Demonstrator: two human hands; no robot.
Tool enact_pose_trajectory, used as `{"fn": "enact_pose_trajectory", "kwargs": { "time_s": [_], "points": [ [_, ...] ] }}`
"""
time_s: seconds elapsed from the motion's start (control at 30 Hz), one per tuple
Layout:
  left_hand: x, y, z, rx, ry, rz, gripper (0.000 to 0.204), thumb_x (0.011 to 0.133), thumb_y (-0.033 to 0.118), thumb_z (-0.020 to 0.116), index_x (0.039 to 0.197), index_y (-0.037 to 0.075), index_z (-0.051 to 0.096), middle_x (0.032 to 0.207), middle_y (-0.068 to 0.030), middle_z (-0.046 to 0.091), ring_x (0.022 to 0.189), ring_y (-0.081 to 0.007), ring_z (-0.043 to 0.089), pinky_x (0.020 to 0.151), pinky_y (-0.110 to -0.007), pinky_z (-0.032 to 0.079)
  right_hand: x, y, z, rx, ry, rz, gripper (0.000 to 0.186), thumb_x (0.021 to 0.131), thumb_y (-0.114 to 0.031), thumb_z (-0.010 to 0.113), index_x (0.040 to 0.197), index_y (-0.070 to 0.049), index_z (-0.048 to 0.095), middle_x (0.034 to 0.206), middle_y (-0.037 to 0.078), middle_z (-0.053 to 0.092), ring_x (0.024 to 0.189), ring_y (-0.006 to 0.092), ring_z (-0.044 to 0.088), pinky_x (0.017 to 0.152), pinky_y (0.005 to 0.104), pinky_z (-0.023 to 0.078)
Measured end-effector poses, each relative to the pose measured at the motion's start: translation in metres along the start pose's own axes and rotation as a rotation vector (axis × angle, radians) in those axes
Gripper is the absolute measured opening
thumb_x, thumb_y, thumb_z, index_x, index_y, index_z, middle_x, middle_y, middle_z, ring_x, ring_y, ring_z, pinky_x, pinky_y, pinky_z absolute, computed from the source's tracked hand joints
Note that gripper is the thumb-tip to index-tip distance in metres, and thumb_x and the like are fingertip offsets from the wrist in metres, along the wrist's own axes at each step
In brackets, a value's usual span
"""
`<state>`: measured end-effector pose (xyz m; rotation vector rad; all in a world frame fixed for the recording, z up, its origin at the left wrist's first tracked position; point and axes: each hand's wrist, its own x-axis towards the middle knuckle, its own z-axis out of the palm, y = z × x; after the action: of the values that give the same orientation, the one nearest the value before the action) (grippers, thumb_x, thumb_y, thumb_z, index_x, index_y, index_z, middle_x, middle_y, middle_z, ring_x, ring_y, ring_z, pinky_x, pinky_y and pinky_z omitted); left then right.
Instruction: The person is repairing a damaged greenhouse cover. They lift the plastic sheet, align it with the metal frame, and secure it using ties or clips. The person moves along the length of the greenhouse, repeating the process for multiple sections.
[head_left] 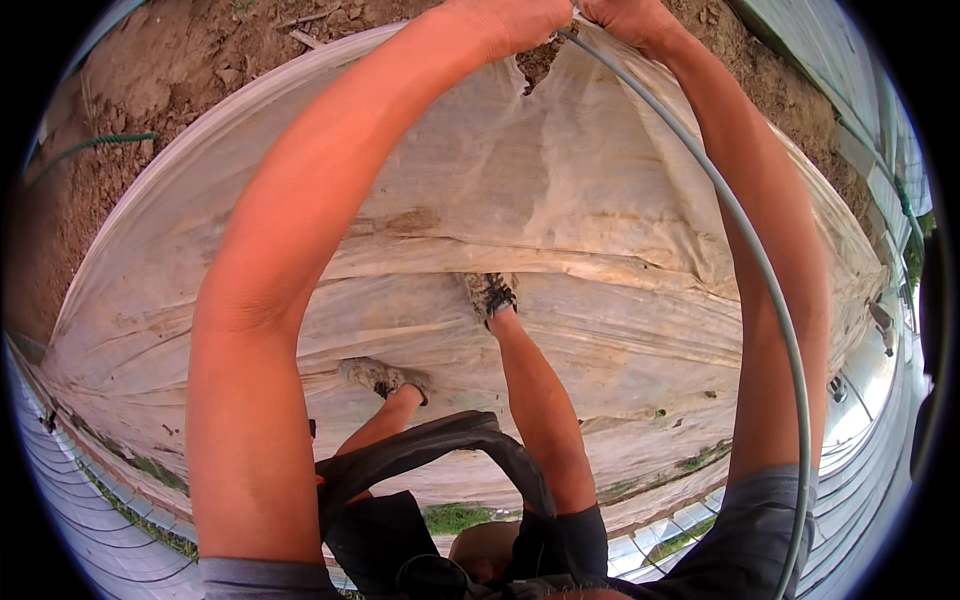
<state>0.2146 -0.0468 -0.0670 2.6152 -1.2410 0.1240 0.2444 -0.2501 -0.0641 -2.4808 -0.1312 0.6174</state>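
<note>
A wide, pale, translucent plastic sheet (450, 190), dirty and wrinkled, is spread in front of me and under my feet. At its far edge my left hand (525, 22) and my right hand (630, 20) come close together, partly cut off by the picture's top. Folds of the sheet rise to my right hand, whose fingers are closed on it. My left hand is also closed, but what is in its fingers is hidden. Just below the hands a ragged hole (540, 66) shows soil. A grey hose-like line (745, 225) curves from beside my left hand, past my right arm.
Bare brown soil (165, 75) lies beyond the sheet, with a green cord (105, 140) at the left. My shoes (490, 293) stand on the sheet. A black padded strap or tube (430, 440) arches before my waist. Ribbed, pale plastic covering (90, 530) curves along both sides.
</note>
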Motion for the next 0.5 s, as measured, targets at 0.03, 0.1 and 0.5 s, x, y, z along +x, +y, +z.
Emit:
{"fn": "enact_pose_trajectory", "kwargs": {
  "time_s": [0.03,0.1,0.5],
  "points": [
    [0.001,0.002,-0.005,-0.005,-0.050,-0.032,0.010,0.076,0.016,0.063,0.073,0.009,0.068,0.075,-0.0120,0.068,0.073,-0.0295,0.069,0.064,-0.044,0.055,-0.001,0.000,0.000,-0.045,0.028,-0.006,0.012,0.076,-0.016,0.067,0.079,-0.006,0.073,0.067,0.004,0.064,0.061,0.0126,0.054,0.056,0.0356,0.046],
    [0.000,0.005,-0.014,0.000,0.163,0.044,0.011,0.077,0.017,0.063,0.073,0.009,0.069,0.075,-0.0133,0.068,0.073,-0.0304,0.068,0.066,-0.044,0.055,-0.003,0.003,-0.001,-0.031,0.041,0.040,0.014,0.076,-0.016,0.066,0.079,-0.004,0.072,0.067,0.006,0.064,0.063,0.0136,0.055,0.057,0.0363,0.047],
    [-0.004,0.008,-0.014,-0.773,0.064,-0.522,0.024,0.082,0.022,0.071,0.071,0.002,0.064,0.062,-0.0131,0.060,0.060,-0.0240,0.061,0.057,-0.042,0.046,-0.004,0.005,0.025,-0.039,0.096,0.204,0.023,0.076,-0.020,0.068,0.081,0.003,0.071,0.073,0.012,0.067,0.069,0.0194,0.061,0.060,0.0400,0.049]
  ]
}}
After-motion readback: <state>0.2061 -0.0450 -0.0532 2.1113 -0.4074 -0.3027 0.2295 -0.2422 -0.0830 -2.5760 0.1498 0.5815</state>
